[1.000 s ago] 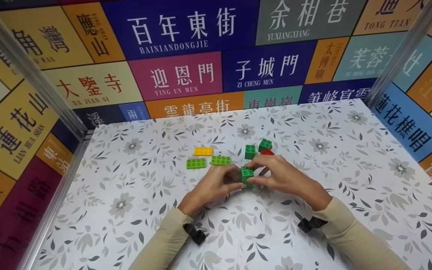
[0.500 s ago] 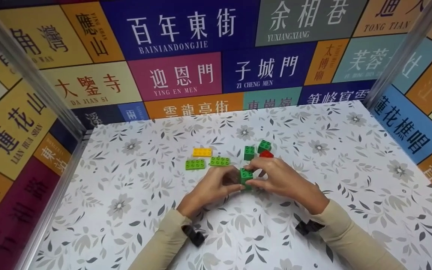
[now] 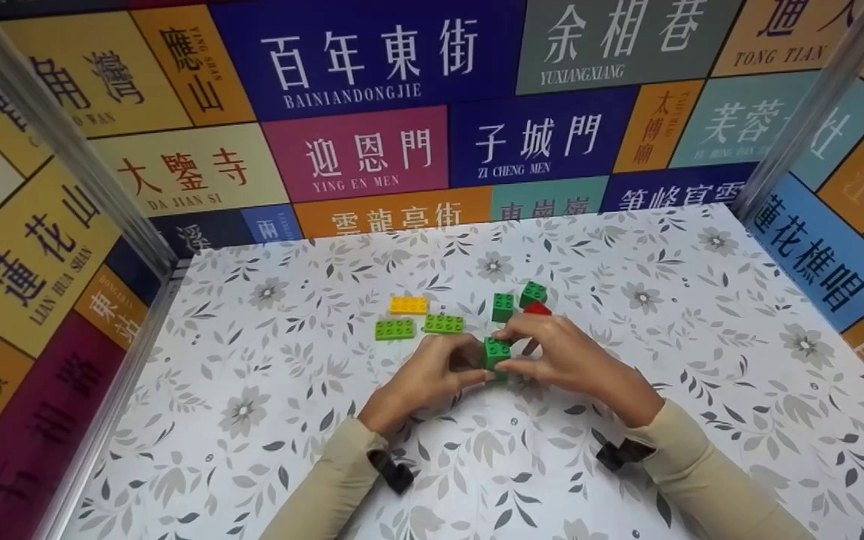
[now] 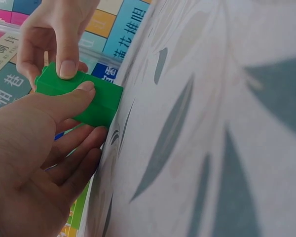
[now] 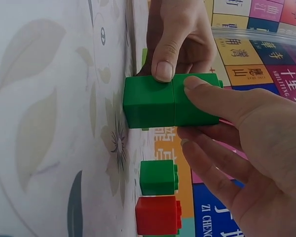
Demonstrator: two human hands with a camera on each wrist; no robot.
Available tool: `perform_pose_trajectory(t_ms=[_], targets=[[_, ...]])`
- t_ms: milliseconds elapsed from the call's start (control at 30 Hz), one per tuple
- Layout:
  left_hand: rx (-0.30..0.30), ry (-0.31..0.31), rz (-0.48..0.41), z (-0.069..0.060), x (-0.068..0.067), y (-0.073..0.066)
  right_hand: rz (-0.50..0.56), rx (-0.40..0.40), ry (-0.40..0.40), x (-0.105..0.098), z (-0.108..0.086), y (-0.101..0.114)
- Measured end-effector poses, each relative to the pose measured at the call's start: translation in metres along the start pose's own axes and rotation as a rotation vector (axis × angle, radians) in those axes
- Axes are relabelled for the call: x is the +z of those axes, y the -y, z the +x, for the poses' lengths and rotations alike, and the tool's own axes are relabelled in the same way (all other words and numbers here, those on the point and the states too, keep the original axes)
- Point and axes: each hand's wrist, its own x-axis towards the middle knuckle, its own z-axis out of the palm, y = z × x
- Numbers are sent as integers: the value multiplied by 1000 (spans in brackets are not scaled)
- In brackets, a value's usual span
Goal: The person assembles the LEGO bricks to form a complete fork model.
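Note:
Two dark green building bricks stand stacked upright on the table between the hands. The right wrist view shows the seam between the lower brick [image 5: 148, 106] and the upper brick [image 5: 193, 111], with faces flush. My left hand [image 3: 432, 367] pinches the lower one, its thumb flat on the near face. With thumb and fingers, my right hand [image 3: 571, 356] grips the upper one; its studs show in the head view. Past the right fingers lie a red brick [image 3: 537, 308] and two more green bricks, one nearer [image 3: 502, 307] and one farther [image 3: 532, 292]. The right hand partly hides the red brick.
Beyond the left hand lie a yellow flat brick [image 3: 409, 305] and two lime green flat bricks, one on the left [image 3: 394, 330] and one on the right [image 3: 444, 324]. A floral cloth [image 3: 252, 465] covers the table. Panels with printed lettering [image 3: 372, 150] rise behind.

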Motion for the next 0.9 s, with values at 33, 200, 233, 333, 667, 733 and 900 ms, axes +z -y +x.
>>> perform_pose_trajectory(t_ms=[33,200,233,333,667,733,900], targets=[[-2,0,4,0,0,0,10,4,4,0,0,0],[-29,2,7,0,-1,-1,41,15,8,0,0,-4],[-35,5,5,0,-1,0,44,21,11,0,0,-5],[-53,9,-11,-1,-1,0,47,38,28,2,0,-6],[-85,5,-6,-3,1,2,44,95,101,3,0,-6],[-76,14,9,-3,-1,1,45,91,99,4,-1,-7],[-46,43,25,-5,-10,2,37,95,84,1,-1,-8]])
